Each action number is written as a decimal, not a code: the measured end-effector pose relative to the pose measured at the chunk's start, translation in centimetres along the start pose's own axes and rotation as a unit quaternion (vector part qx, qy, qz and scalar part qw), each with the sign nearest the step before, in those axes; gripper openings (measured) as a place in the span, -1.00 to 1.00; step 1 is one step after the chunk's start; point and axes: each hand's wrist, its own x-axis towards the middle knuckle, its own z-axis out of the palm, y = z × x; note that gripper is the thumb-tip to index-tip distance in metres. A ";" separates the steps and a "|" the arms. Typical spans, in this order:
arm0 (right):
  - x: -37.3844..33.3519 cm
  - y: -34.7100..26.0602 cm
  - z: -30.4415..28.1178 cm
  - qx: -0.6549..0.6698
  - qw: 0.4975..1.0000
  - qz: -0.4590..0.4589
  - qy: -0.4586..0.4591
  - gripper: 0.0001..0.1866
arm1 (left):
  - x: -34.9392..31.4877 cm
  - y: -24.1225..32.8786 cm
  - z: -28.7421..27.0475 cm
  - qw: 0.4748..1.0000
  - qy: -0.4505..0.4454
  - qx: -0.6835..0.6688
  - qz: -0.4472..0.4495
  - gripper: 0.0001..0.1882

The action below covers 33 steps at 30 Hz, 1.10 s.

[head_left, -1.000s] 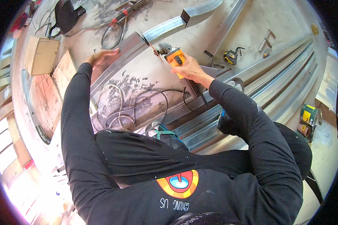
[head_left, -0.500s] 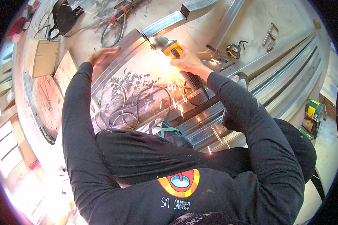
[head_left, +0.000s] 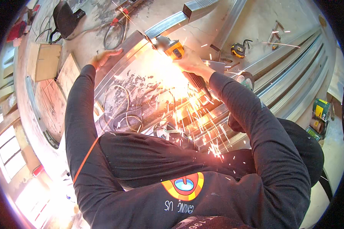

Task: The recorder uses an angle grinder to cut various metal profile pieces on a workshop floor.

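Note:
A yellow-and-black angle grinder [head_left: 174,50] is gripped in my right hand [head_left: 194,61], its disc against the end of a square metal tube [head_left: 123,50]. Bright sparks [head_left: 187,103] pour from the contact and spray toward my legs, and their glare hides the exact cutting point. My left hand [head_left: 105,58] holds the same tube further along on the left, fingers over its far edge. Another length of shiny metal tube [head_left: 166,25] lies just beyond that end, and I cannot tell whether the two are joined.
Long metal profiles [head_left: 290,74] lie side by side at right. Beyond them are a yellow-and-black tape measure [head_left: 238,50] and a clamp [head_left: 274,35]. A black welding mask [head_left: 65,20] sits at far left, near wooden boards [head_left: 47,62]. Loose cable [head_left: 128,105] coils before my knees.
The spark spray has grown much brighter and wider, reaching my legs. Both hands and the grinder stay in nearly the same place.

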 end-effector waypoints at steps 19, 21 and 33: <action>0.2 1.2 0.2 -0.011 1.000 -0.020 0.011 -0.42 | -1.4 0.8 -0.6 0.996 -0.072 -0.048 0.019 -0.13; 0.4 1.5 0.3 -0.015 0.999 -0.040 0.022 -0.41 | -1.4 1.0 -0.7 0.992 -0.107 -0.070 0.015 -0.14; 0.9 0.7 0.2 -0.043 0.999 -0.014 0.002 -0.30 | 0.9 -0.9 -1.6 0.992 -0.107 -0.034 0.060 -0.12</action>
